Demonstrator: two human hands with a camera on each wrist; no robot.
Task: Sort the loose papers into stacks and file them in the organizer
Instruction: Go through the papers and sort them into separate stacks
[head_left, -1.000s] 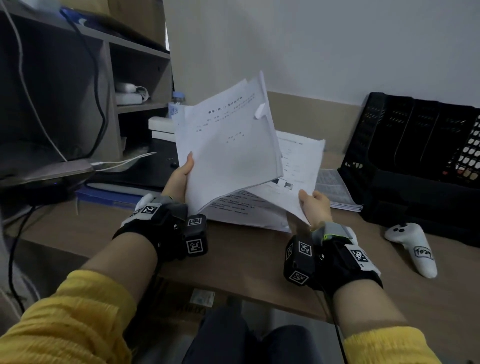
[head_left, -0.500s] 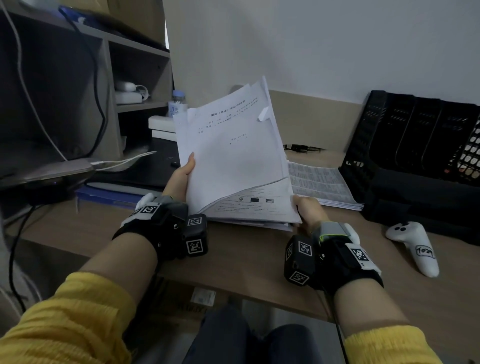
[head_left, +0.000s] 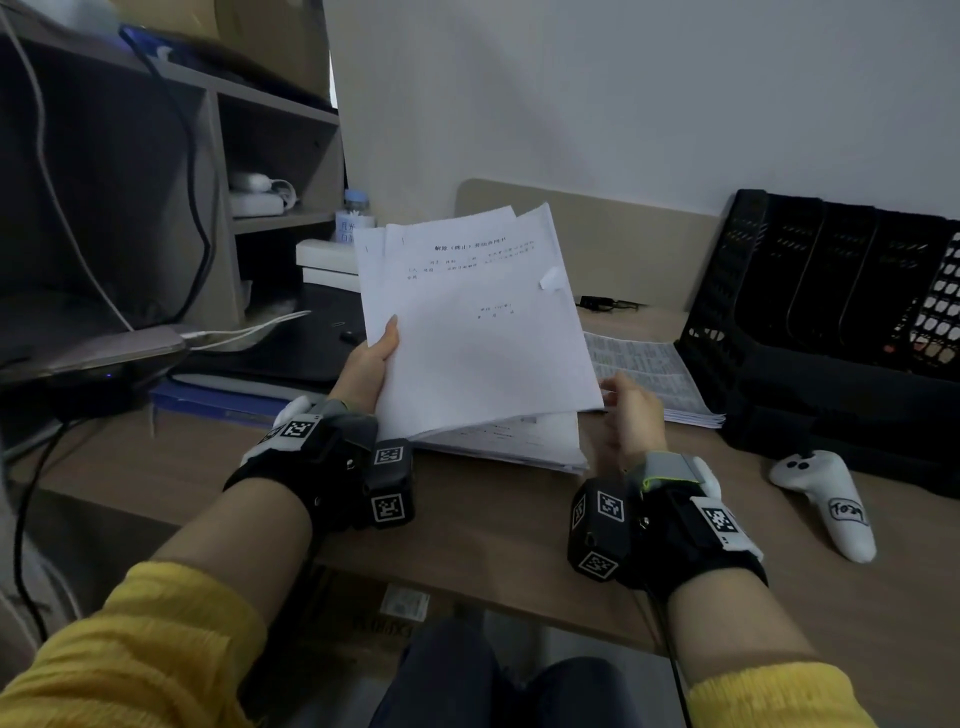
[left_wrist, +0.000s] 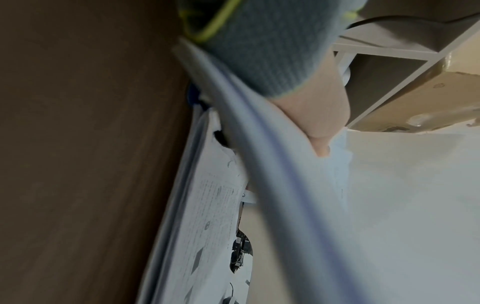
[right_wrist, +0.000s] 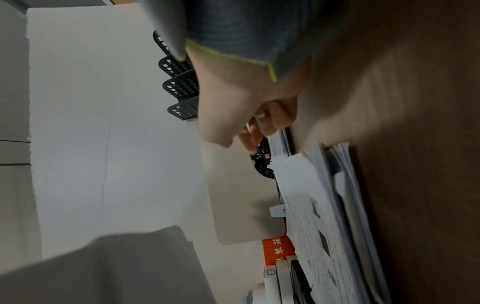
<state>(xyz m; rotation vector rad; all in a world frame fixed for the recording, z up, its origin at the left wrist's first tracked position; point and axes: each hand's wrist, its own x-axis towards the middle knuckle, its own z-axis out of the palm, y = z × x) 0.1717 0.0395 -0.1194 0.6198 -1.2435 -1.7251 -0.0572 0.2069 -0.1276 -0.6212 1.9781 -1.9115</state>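
White sheets: a sheaf of papers (head_left: 478, 332) raised in the left hand (head_left: 366, 366), long axis running from the hand up and away toward the wall, printed heading at the far end, the sheets tilted back off the desk.
Left hand: thumb laid on the front page, fingers behind the sheaf, pinching its near left edge.
Right hand: right hand (head_left: 631, 415) just beside the sheaf's lower right corner, fingers loosely curled; from the wrist view it seems to hold nothing, though contact with the page edge is hard to judge.
Under the hands: a flat pile (head_left: 511, 441) on the wooden desk (head_left: 467, 514).
Beyond the right hand: a printed stack (head_left: 647, 371), then the black mesh organizer (head_left: 831, 322).
Right of the right hand: a white controller (head_left: 826, 501).
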